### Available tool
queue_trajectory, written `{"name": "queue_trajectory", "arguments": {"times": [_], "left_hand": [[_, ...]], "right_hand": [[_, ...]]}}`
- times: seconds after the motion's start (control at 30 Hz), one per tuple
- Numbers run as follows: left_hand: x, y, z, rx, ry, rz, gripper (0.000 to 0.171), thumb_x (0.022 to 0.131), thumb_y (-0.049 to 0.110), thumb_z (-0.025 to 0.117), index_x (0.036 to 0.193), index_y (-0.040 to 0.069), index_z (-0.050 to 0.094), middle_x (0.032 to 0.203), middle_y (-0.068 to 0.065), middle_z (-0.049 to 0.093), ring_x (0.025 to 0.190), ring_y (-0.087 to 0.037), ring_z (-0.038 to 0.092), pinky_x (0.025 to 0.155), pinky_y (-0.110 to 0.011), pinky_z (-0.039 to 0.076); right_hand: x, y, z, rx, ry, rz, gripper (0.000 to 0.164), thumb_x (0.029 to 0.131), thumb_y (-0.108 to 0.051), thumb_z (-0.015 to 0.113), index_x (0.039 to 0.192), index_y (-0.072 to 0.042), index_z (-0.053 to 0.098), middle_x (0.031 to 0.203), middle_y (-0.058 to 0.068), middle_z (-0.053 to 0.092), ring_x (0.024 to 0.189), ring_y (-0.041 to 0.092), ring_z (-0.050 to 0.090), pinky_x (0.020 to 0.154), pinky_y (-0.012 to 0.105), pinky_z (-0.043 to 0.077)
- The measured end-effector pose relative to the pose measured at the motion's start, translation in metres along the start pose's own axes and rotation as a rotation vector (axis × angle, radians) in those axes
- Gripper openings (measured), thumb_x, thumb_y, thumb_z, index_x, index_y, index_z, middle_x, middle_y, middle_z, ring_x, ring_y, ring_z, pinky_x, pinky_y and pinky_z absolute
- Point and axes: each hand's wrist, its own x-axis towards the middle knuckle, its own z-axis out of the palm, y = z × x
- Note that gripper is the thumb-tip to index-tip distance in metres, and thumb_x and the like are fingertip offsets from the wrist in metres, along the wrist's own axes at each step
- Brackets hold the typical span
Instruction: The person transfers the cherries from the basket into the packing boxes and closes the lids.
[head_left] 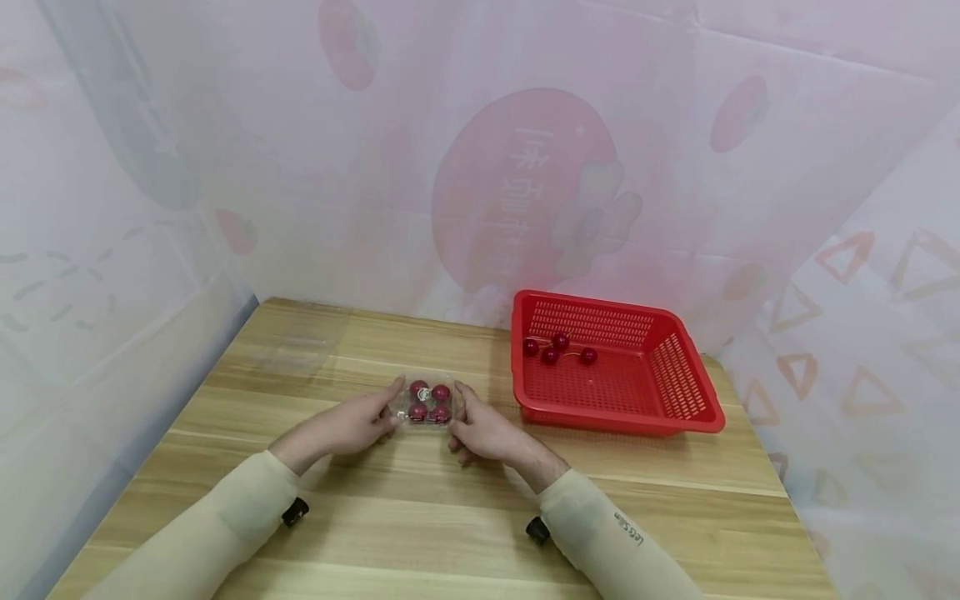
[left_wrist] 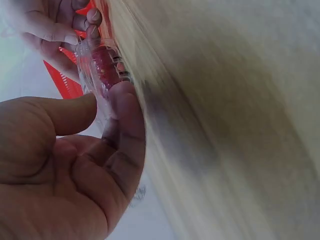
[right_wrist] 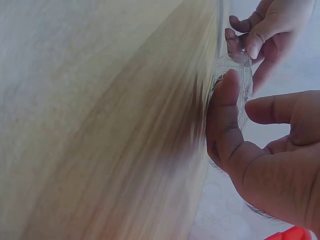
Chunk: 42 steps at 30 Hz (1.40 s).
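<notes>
A small clear plastic box with several dark red cherries inside sits near the middle of the table, a small round label on its top. My left hand grips its left end, thumb on top and fingers curled low along the side. From the other end my right hand holds the box the same way, its thumb and index finger on either side of the edge. In the left wrist view, the box lies between both hands, close over the wood, with red fruit showing through its wall.
To the right stands a red perforated plastic basket with several loose cherries in its left part. Clear plastic lies at the table's back left. The wooden table meets a printed cloth wall behind.
</notes>
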Motion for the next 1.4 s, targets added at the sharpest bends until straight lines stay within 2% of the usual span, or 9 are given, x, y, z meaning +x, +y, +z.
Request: {"name": "queue_trajectory", "arguments": {"times": [0.27, 0.33, 0.47, 0.57, 0.7, 0.83, 0.93, 1.07, 1.4], "left_hand": [[0.004, -0.002, -0.003, -0.19, -0.074, -0.077, 0.081, 0.122, 0.011, 0.053, 0.187, 0.001, 0.005, 0.104, -0.018, 0.073, 0.091, -0.028, 0.066, 0.096, -0.045, 0.058], [0.005, -0.002, -0.002, -0.216, -0.074, -0.095, 0.082, 0.122, 0.011, 0.052, 0.188, 0.004, 0.004, 0.131, -0.031, 0.075, 0.108, -0.034, 0.071, 0.113, -0.055, 0.06], [0.009, -0.002, 0.0, -0.26, -0.069, -0.138, 0.086, 0.117, 0.01, 0.049, 0.189, 0.008, 0.001, 0.148, -0.036, 0.071, 0.096, -0.029, 0.066, 0.101, -0.048, 0.065], [0.01, -0.001, 0.003, -0.305, -0.051, -0.164, 0.09, 0.113, 0.01, 0.049, 0.189, 0.012, 0.001, 0.155, -0.037, 0.068, 0.074, -0.019, 0.051, 0.069, -0.034, 0.05], [0.014, 0.0, 0.007, -0.309, -0.006, -0.164, 0.088, 0.112, 0.011, 0.049, 0.189, 0.013, 0.007, 0.186, -0.038, 0.033, 0.067, -0.015, 0.047, 0.061, -0.028, 0.046], [0.018, -0.002, 0.007, -0.286, 0.015, -0.173, 0.083, 0.116, 0.013, 0.048, 0.189, 0.013, 0.01, 0.148, -0.036, 0.073, 0.066, -0.013, 0.047, 0.059, -0.025, 0.044], [0.02, -0.004, 0.006, -0.287, 0.022, -0.171, 0.08, 0.117, 0.014, 0.049, 0.189, 0.012, 0.012, 0.133, -0.034, 0.075, 0.064, -0.011, 0.046, 0.057, -0.024, 0.043], [0.021, -0.005, 0.006, -0.308, 0.034, -0.171, 0.079, 0.117, 0.012, 0.052, 0.188, 0.01, 0.018, 0.159, -0.045, 0.059, 0.059, -0.009, 0.045, 0.053, -0.022, 0.042], [0.023, -0.003, 0.005, -0.277, 0.029, -0.167, 0.079, 0.117, 0.009, 0.051, 0.188, 0.008, 0.017, 0.165, -0.046, 0.056, 0.061, -0.011, 0.043, 0.056, -0.023, 0.043]], "right_hand": [[0.002, 0.0, 0.0, 0.031, 0.0, 0.027, 0.086, 0.119, -0.001, 0.055, 0.188, -0.003, 0.005, 0.107, 0.023, 0.075, 0.069, 0.017, 0.07, 0.069, 0.036, 0.074], [0.002, -0.001, 0.001, 0.036, 0.002, 0.029, 0.086, 0.119, -0.001, 0.055, 0.189, -0.003, 0.005, 0.106, 0.022, 0.075, 0.068, 0.017, 0.07, 0.069, 0.036, 0.074], [0.002, -0.001, 0.001, 0.044, -0.003, 0.034, 0.087, 0.119, 0.0, 0.054, 0.189, -0.004, 0.002, 0.104, 0.021, 0.074, 0.068, 0.017, 0.069, 0.069, 0.035, 0.074], [0.003, 0.0, 0.001, 0.049, -0.005, 0.045, 0.087, 0.119, 0.0, 0.053, 0.189, -0.005, 0.001, 0.104, 0.021, 0.075, 0.069, 0.017, 0.07, 0.071, 0.035, 0.074], [0.005, 0.0, 0.0, 0.057, 0.004, 0.061, 0.085, 0.119, 0.0, 0.052, 0.189, -0.005, 0.003, 0.104, 0.02, 0.074, 0.069, 0.018, 0.071, 0.072, 0.038, 0.074], [0.008, 0.001, 0.0, 0.091, 0.012, 0.071, 0.083, 0.118, 0.001, 0.05, 0.188, -0.006, 0.006, 0.101, 0.018, 0.071, 0.069, 0.02, 0.07, 0.071, 0.037, 0.074], [0.008, 0.001, -0.001, 0.122, 0.021, 0.08, 0.082, 0.118, 0.002, 0.049, 0.188, -0.008, 0.008, 0.102, 0.017, 0.069, 0.072, 0.02, 0.069, 0.071, 0.038, 0.073], [0.009, -0.001, -0.002, 0.144, 0.032, 0.091, 0.081, 0.118, 0.003, 0.048, 0.188, -0.01, 0.01, 0.101, 0.016, 0.066, 0.077, 0.021, 0.068, 0.072, 0.04, 0.074], [0.014, -0.001, -0.002, 0.192, 0.036, 0.113, 0.079, 0.116, 0.003, 0.046, 0.186, -0.01, 0.011, 0.092, 0.008, 0.058, 0.076, 0.018, 0.062, 0.071, 0.033, 0.073]]}}
